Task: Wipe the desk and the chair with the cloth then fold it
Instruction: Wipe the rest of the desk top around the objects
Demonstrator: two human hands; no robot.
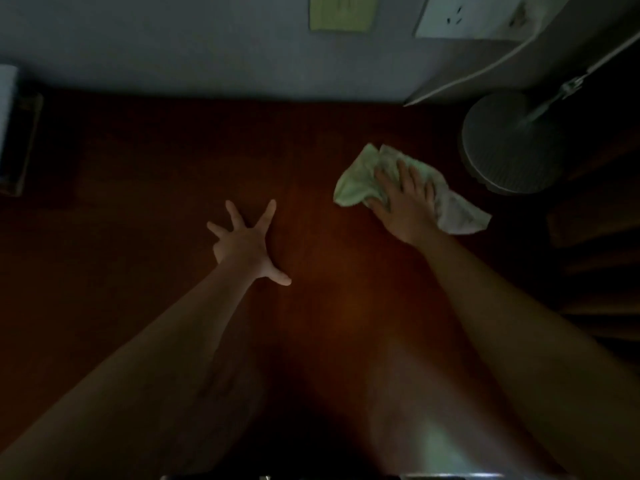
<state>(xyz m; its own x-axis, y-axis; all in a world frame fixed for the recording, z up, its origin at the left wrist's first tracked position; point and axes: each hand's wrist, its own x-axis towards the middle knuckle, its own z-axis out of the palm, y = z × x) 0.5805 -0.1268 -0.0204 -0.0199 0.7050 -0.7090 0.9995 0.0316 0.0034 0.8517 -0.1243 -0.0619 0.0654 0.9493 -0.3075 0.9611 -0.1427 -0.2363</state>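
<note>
Left hand (247,244) flat, palm down, fingers splayed wide; right hand (403,206) farther forward, palm down, fingers straight.

You are looking down at a study corner in a dim room, by the look of it a home or a dormitory. A dark reddish wooden worktop (173,161) stands against a pale wall (173,46). The wall carries a white socket plate (460,15) and a yellowish square plate (341,12), and a white cable (485,69) slants across it. A grey round base (498,143) with a thin arm, like a desk lamp's, stands at the right end.
</note>
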